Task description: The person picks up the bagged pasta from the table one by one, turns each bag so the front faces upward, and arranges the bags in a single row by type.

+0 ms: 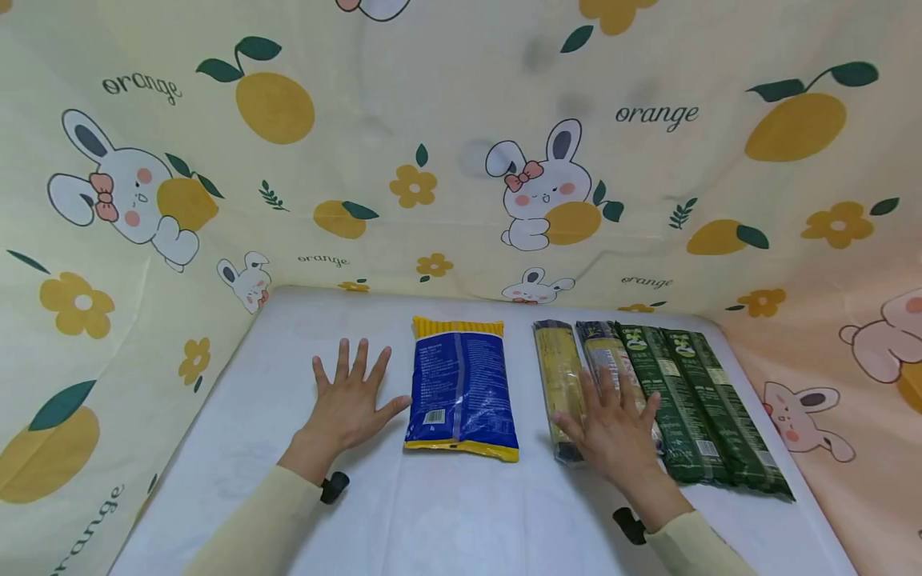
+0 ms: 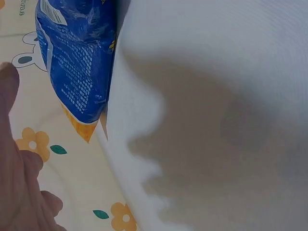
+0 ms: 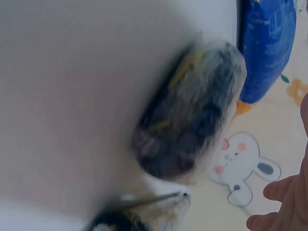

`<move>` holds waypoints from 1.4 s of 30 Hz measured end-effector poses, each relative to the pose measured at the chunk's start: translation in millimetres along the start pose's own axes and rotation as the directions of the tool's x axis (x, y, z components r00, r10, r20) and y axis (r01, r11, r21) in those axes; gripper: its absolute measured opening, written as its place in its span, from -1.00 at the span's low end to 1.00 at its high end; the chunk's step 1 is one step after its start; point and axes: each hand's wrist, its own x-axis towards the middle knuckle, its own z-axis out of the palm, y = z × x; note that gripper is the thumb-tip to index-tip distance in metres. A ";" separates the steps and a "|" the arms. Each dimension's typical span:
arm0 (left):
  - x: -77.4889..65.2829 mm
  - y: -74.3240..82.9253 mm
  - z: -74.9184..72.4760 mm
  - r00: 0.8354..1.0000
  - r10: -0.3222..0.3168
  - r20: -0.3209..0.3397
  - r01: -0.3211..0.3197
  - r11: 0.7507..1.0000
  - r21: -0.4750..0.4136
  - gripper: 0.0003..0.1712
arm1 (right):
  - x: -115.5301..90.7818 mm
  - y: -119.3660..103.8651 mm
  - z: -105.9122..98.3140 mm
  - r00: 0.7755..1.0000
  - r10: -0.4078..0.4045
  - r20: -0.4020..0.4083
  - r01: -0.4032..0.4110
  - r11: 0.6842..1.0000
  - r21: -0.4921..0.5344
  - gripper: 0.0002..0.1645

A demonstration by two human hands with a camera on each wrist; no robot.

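Observation:
My left hand [image 1: 349, 408] is held above the white table with its fingers spread and holds nothing. Its thumb points at the left edge of a blue bag [image 1: 461, 384] with yellow ends, which lies with its printed side and barcode up. The right hand [image 1: 615, 436], fingers also spread, hovers over the lower part of two clear packs of yellow dried noodles. The left noodle pack [image 1: 558, 376] shows mostly; the other noodle pack [image 1: 603, 340] is partly covered by the fingers. Beside them lie two long dark green packs, the inner green pack [image 1: 673, 400] and the outer green pack [image 1: 727, 408].
A cloth backdrop [image 1: 446, 104] printed with rabbits and oranges rises behind and at both sides of the white table [image 1: 461, 520]. Each wrist wears a black camera strap, one left [image 1: 334, 488] and one right [image 1: 629, 526]. Shadows fall under the hands.

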 end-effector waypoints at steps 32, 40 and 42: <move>24.1 59.5 21.2 0.912 0.326 0.250 -0.361 0.926 0.110 0.12 | -18.8 -116.5 40.6 0.945 -0.260 0.198 0.274 0.960 -0.048 0.09; 15.4 65.5 13.4 0.916 0.335 0.218 -0.366 0.922 0.121 0.09 | -41.7 -108.2 35.9 0.956 -0.257 0.143 0.268 0.962 -0.058 -0.04; 20.7 67.9 6.5 0.920 0.336 0.205 -0.366 0.921 0.131 0.01 | -47.8 -103.1 34.9 0.961 -0.256 0.105 0.264 0.962 -0.075 -0.10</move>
